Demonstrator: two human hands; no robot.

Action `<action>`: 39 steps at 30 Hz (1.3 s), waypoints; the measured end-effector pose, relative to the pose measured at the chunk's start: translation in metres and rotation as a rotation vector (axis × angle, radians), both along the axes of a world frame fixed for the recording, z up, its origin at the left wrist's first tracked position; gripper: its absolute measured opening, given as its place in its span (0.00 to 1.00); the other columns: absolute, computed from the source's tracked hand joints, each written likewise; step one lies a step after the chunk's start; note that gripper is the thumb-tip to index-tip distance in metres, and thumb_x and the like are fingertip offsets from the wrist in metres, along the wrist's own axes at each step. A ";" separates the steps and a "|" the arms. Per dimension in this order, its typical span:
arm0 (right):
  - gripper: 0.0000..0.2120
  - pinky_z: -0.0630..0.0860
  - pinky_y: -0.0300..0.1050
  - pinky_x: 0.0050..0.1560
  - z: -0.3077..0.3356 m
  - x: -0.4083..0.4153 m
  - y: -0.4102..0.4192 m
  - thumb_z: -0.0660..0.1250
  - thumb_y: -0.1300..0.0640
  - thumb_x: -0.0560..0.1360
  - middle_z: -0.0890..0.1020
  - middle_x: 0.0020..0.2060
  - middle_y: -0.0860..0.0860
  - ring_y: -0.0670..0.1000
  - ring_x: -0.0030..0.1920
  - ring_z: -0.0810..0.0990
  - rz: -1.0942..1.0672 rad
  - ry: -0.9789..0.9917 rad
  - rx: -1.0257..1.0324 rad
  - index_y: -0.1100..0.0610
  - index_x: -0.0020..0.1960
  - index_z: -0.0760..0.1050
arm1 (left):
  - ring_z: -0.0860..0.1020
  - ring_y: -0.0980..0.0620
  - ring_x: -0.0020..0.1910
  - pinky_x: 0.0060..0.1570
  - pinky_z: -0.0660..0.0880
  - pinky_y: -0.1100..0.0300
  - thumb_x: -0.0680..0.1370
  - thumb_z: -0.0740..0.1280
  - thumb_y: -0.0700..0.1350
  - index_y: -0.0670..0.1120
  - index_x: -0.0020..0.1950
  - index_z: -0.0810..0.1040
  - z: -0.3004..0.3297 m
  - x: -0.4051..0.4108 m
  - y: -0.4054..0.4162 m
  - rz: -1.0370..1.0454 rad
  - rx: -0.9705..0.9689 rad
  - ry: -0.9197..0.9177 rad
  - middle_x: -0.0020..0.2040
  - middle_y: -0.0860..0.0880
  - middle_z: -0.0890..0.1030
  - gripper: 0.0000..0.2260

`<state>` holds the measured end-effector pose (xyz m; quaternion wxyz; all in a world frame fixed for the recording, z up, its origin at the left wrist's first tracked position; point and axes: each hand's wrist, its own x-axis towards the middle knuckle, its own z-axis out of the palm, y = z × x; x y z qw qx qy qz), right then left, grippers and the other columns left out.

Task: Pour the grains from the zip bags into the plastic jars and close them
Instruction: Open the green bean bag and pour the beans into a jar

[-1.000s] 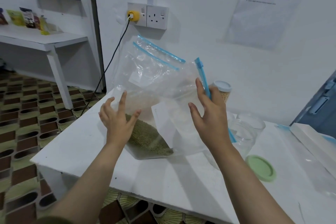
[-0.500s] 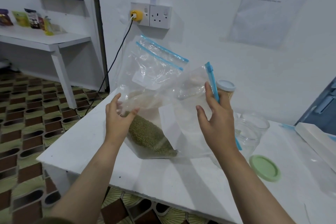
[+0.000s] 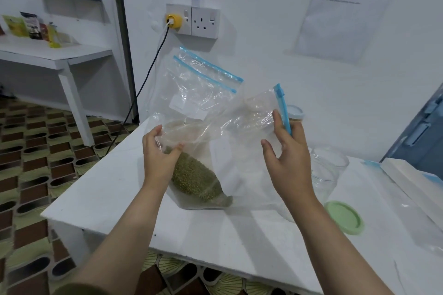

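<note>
Between my hands stretches a clear, seemingly empty zip bag (image 3: pixel 242 127) with a blue zip strip at its right end. My left hand (image 3: pixel 159 158) pinches its left end. My right hand (image 3: pixel 286 153) grips the zip end between thumb and fingers. Behind it, on the white table (image 3: pixel 215 232), stands a bag of green grains (image 3: pixel 199 182), and a further clear zip bag (image 3: pixel 199 84) leans upright at the back. Two clear open jars (image 3: pixel 328 170) stand right of my right hand. A green lid (image 3: pixel 344 217) lies flat in front of them.
A filled jar with a pale blue lid (image 3: pixel 296 115) stands by the wall behind my right hand. A flat clear bag (image 3: pixel 422 227) and a white box (image 3: pixel 414 179) lie at the right. A black cable (image 3: pixel 143 84) drops from the wall socket. The table's front edge is near.
My left hand has gone from spread fingers to pinching the bag's left end. The empty bag is now pulled out between both hands and held a little higher.
</note>
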<state>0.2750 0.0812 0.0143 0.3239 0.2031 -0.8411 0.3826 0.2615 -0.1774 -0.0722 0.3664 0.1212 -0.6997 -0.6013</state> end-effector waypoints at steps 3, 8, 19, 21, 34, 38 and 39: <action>0.30 0.73 0.46 0.59 0.007 0.000 0.004 0.68 0.61 0.78 0.71 0.62 0.56 0.57 0.57 0.75 -0.020 0.022 -0.002 0.52 0.77 0.63 | 0.69 0.53 0.61 0.60 0.72 0.62 0.74 0.76 0.43 0.49 0.73 0.66 0.013 -0.006 0.006 -0.013 -0.018 0.032 0.63 0.54 0.67 0.31; 0.29 0.64 0.23 0.51 0.033 -0.005 0.013 0.68 0.62 0.78 0.68 0.55 0.49 0.43 0.51 0.69 -0.022 0.071 -0.026 0.55 0.77 0.64 | 0.68 0.56 0.60 0.63 0.68 0.62 0.73 0.76 0.43 0.49 0.72 0.68 0.053 -0.025 0.010 0.004 -0.070 0.101 0.62 0.55 0.67 0.30; 0.22 0.68 0.27 0.50 0.084 -0.030 0.049 0.57 0.62 0.83 0.69 0.53 0.51 0.37 0.44 0.73 -0.026 0.079 -0.241 0.54 0.77 0.64 | 0.67 0.54 0.55 0.56 0.65 0.71 0.73 0.75 0.43 0.46 0.69 0.71 0.179 -0.064 0.032 -0.071 -0.194 0.230 0.61 0.49 0.67 0.26; 0.23 0.69 0.30 0.50 0.085 -0.033 0.057 0.57 0.63 0.83 0.69 0.53 0.51 0.38 0.44 0.73 -0.049 0.079 -0.252 0.54 0.77 0.64 | 0.67 0.53 0.57 0.58 0.63 0.74 0.73 0.75 0.42 0.46 0.68 0.71 0.188 -0.069 0.038 -0.068 -0.241 0.254 0.61 0.50 0.66 0.26; 0.28 0.77 0.37 0.53 0.073 -0.044 0.081 0.66 0.62 0.80 0.71 0.50 0.42 0.39 0.43 0.79 0.005 -0.031 -0.407 0.49 0.77 0.64 | 0.69 0.50 0.62 0.66 0.66 0.61 0.72 0.74 0.38 0.47 0.68 0.71 0.201 -0.083 0.058 -0.043 -0.348 0.332 0.62 0.53 0.66 0.26; 0.29 0.75 0.31 0.51 0.068 -0.046 0.081 0.67 0.60 0.79 0.71 0.50 0.43 0.38 0.42 0.76 0.010 -0.025 -0.425 0.47 0.77 0.64 | 0.68 0.53 0.61 0.63 0.63 0.68 0.72 0.75 0.41 0.47 0.68 0.71 0.206 -0.087 0.057 -0.027 -0.380 0.350 0.60 0.53 0.67 0.25; 0.29 0.75 0.32 0.51 0.068 -0.046 0.081 0.67 0.61 0.79 0.71 0.50 0.43 0.37 0.42 0.76 0.016 -0.021 -0.440 0.47 0.77 0.64 | 0.68 0.54 0.61 0.62 0.63 0.69 0.72 0.75 0.41 0.46 0.68 0.71 0.208 -0.087 0.057 -0.024 -0.391 0.359 0.60 0.53 0.68 0.25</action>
